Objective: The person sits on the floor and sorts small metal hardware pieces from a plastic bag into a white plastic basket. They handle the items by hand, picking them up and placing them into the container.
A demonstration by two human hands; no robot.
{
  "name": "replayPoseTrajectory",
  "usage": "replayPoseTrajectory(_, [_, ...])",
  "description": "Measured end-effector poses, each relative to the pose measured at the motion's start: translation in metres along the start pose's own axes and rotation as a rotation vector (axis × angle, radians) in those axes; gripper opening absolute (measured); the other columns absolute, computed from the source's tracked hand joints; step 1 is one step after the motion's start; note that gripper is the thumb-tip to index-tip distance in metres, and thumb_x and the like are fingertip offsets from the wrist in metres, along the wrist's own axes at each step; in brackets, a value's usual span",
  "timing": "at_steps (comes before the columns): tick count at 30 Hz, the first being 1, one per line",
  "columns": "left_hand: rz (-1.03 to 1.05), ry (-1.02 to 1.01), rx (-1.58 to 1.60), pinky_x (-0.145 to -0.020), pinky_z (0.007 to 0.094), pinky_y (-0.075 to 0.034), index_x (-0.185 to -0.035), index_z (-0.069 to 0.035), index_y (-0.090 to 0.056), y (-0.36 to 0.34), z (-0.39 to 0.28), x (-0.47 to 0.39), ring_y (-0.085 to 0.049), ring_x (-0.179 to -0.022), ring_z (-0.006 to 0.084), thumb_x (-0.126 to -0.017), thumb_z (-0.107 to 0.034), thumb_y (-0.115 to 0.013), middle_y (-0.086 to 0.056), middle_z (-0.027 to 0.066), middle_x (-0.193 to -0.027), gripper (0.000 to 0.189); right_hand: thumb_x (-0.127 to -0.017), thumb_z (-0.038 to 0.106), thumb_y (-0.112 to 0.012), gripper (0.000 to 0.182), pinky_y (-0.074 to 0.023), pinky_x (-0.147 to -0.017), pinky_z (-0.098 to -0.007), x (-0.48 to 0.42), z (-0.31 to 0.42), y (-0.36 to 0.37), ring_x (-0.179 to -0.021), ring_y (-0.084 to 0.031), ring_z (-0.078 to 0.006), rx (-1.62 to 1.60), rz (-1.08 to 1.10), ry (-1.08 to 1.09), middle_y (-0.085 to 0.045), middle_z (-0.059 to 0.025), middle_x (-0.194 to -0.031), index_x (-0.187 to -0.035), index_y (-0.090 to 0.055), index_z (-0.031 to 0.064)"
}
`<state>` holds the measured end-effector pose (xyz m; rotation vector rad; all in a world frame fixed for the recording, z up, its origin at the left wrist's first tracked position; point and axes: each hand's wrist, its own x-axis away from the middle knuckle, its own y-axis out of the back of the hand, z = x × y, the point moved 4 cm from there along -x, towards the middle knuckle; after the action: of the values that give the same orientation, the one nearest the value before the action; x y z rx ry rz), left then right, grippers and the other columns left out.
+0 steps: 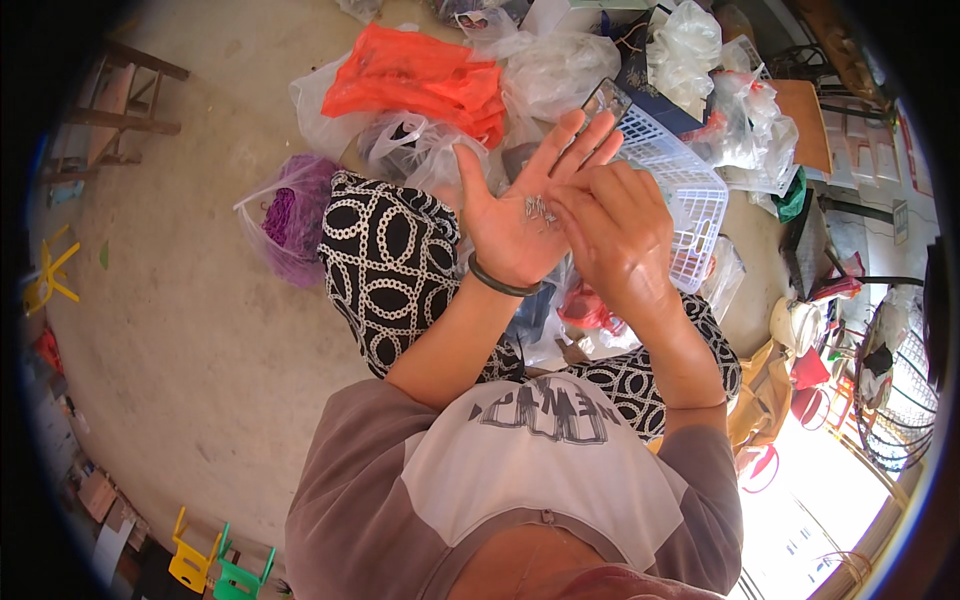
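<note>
My left hand (510, 214) is palm up with its fingers stretched out. Several small silvery metal pieces (537, 210), too small to name exactly, lie in the middle of its palm. A dark bangle (499, 279) circles that wrist. My right hand (626, 225) reaches across from the right, thumb and forefinger pinched together at the edge of the left palm beside the pieces. Whether its fingertips hold one is hidden. Beneath both hands are plastic bags, among them a red and white one (585, 307) between my knees.
A light-blue plastic basket (709, 202) stands beyond my right hand, with a phone-like dark object (609, 101) at its corner. Ahead lie an orange-red bag (412, 82) and clear bags (559, 64). A bag of purple material (300, 217) sits by my left knee. Small chairs (191, 559) stand lower left.
</note>
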<state>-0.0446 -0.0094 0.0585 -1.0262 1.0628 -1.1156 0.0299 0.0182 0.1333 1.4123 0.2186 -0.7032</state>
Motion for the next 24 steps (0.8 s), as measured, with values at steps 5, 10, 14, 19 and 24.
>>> replayPoseTrajectory(5, [-0.027,0.012,-0.058,-0.125,0.0488,-0.010,-0.158,-0.003,-0.024,-0.0003,0.0027,0.0012,-0.010,-0.155,0.0345,-0.082,-0.093,-0.017,-0.013,0.0195,-0.167,0.118,-0.067,0.003,-0.075,0.024,-0.0449,-0.067,-0.0372,-0.0027,-0.0005,0.0015,-0.079,-0.061,-0.0247,-0.029,0.078,-0.009,-0.063,-0.0058,-0.084,-0.090,-0.071,0.0023])
replayPoseTrajectory(10, [-0.018,0.005,-0.074,-0.125,0.0497,-0.010,-0.158,-0.004,-0.024,0.0004,0.0028,0.0010,-0.010,-0.155,0.0352,-0.083,-0.092,-0.016,-0.015,0.0199,-0.167,0.116,-0.063,0.008,-0.067,0.024,-0.0469,-0.068,-0.0361,-0.0037,-0.0010,-0.0009,-0.080,-0.059,-0.0239,0.013,0.064,0.072,-0.059,-0.0064,-0.083,-0.086,-0.070,0.0016])
replayPoseTrajectory(14, [0.004,0.001,-0.072,-0.125,0.0494,-0.010,-0.158,-0.003,-0.023,0.0025,0.0032,0.0003,-0.009,-0.155,0.0353,-0.084,-0.092,-0.016,-0.015,0.0205,-0.167,0.116,-0.063,0.010,-0.066,0.025,-0.0479,-0.069,-0.0368,-0.0038,-0.0007,-0.0036,-0.083,-0.059,-0.0252,0.023,0.103,0.130,-0.059,-0.0076,-0.086,-0.086,-0.069,0.0006])
replayPoseTrajectory(19, [-0.020,0.020,-0.027,-0.125,0.0486,-0.011,-0.159,-0.001,-0.019,0.0028,0.0044,-0.0001,-0.009,-0.155,0.0356,-0.084,-0.092,-0.016,-0.015,0.0211,-0.166,0.118,-0.062,0.006,-0.067,0.032,-0.0496,-0.071,-0.0391,-0.0033,-0.0009,-0.0026,-0.085,-0.062,-0.0270,0.003,0.208,0.153,-0.062,-0.0092,-0.092,-0.093,-0.068,-0.0006])
replayPoseTrajectory(24, [-0.043,0.030,-0.031,-0.125,0.0488,-0.011,-0.159,-0.001,-0.017,0.0014,0.0067,-0.0005,-0.010,-0.155,0.0357,-0.083,-0.092,-0.017,-0.016,0.0216,-0.166,0.119,-0.062,0.007,-0.067,0.031,-0.0497,-0.071,-0.0390,-0.0022,-0.0055,-0.0037,-0.086,-0.061,-0.0276,-0.011,0.238,0.179,-0.061,-0.0093,-0.091,-0.092,-0.067,-0.0004])
